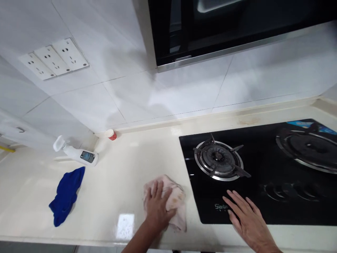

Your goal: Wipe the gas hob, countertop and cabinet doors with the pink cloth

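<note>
My left hand (158,211) presses down on a pale pink cloth (179,196) on the cream countertop, its fingers slightly bent over the fabric. Brownish stains mark the cloth's right side. Just right of the cloth is the black glass gas stove (252,158). My right hand (247,221) rests at the stove's front edge beside the printed lettering, fingers stretched out and holding nothing. Behind that hand stands the left burner (218,156) with its metal pan supports.
A blue cloth (65,195) lies crumpled on the left of the countertop (113,196). Behind it a white spray bottle (77,153) lies on its side. A red and white paper cup (111,134) is near the wall. A black range hood (237,28) overhangs the stove.
</note>
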Tool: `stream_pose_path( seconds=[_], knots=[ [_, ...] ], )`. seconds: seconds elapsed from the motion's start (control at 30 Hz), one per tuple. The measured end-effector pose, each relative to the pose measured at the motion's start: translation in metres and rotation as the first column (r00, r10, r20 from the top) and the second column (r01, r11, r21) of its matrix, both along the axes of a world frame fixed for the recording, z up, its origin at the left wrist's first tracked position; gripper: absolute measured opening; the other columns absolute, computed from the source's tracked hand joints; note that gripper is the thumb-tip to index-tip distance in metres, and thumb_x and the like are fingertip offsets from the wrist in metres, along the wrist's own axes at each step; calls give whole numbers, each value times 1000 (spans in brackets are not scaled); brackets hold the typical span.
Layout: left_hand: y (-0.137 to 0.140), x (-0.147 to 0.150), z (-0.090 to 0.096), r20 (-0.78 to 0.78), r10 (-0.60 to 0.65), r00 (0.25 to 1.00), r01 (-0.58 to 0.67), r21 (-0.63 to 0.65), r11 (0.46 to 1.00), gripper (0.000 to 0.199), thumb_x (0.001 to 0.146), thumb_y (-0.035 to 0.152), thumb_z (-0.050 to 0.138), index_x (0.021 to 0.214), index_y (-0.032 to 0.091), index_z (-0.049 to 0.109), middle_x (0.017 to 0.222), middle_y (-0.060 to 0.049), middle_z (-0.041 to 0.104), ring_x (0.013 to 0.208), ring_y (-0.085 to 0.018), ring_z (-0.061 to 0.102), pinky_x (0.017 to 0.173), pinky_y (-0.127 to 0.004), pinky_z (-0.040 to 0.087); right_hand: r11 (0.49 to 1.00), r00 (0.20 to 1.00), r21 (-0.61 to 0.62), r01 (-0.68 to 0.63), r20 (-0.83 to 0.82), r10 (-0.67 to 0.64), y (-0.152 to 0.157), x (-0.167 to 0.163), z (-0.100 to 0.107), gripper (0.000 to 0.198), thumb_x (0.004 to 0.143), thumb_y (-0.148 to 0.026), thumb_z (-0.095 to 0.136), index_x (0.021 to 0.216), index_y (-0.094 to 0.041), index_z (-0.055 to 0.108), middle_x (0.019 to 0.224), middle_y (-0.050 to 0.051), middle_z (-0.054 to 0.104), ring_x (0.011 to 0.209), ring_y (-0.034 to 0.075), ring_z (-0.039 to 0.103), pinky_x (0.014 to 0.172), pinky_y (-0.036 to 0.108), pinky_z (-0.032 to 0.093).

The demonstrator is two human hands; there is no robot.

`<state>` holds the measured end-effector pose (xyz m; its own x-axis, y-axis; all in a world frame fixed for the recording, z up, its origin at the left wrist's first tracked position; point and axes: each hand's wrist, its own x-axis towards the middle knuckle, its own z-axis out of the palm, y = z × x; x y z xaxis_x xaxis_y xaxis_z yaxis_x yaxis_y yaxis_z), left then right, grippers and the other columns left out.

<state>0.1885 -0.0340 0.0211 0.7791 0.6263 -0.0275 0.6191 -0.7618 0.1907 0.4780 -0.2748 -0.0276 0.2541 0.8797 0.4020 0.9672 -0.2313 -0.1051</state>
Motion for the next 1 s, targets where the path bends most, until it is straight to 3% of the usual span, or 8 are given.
stream_pose_path(
  seconds=[0.1,0.2,0.37,0.47,0.6,0.7,0.87,1.0],
  knots=[
    [38,2,9,-63,243,968,-238,73,969,68,89,59,56,151,37,43,165,-9,30,152,-38,25,119,-63,25,1000,1000,0,13,5,-13,2,-1,2,43,97,-34,42,137,-25,56,153,5,47,142,24,43,118,48,27],
    [79,36,20,-85,409,908,-403,82,911,67,92,57,50,154,33,38,166,-11,28,153,-38,22,119,-62,24,1000,1000,-8,24,8,-24,4,-1,5,43,96,-33,44,136,-25,57,153,5,47,141,24,44,118,48,27],
    [136,116,31,-87,497,863,-499,4,867,66,97,60,35,155,29,36,167,-12,24,154,-38,19,119,-64,22,1000,1000,-11,29,11,-29,6,-1,8,41,95,-31,46,134,-26,59,152,4,49,141,23,43,118,47,28],
    [147,158,28,-82,472,878,-475,-23,880,65,98,60,27,154,27,38,166,-12,27,154,-38,21,118,-65,23,999,999,-9,32,6,-32,6,-1,8,42,95,-31,47,135,-26,58,151,4,49,141,24,44,118,47,28],
    [119,187,20,-53,307,950,-310,-48,950,60,96,61,39,148,33,48,164,-6,34,154,-32,23,123,-58,19,999,999,-15,34,-9,-34,5,0,7,43,95,-32,48,136,-28,58,151,3,49,141,24,44,118,47,28],
    [80,180,14,-15,193,981,-193,-30,981,61,91,61,51,148,39,48,165,-2,33,154,-32,22,124,-57,17,999,999,-13,35,-24,-35,4,0,4,43,95,-31,48,136,-28,58,151,3,49,140,23,45,118,47,28],
    [15,119,-3,100,-17,995,17,1,1000,67,86,67,55,148,43,45,164,-3,33,152,-37,27,122,-60,19,999,1000,26,19,-4,-19,4,1,0,43,95,-34,46,135,-26,59,151,5,49,139,25,46,117,47,28],
    [-30,68,-23,173,-240,955,230,76,970,72,83,73,53,149,45,43,167,-2,27,150,-40,30,118,-65,22,999,1000,53,-3,21,2,4,1,0,43,94,-34,44,133,-24,59,149,5,52,138,25,47,116,47,29]
  ],
)
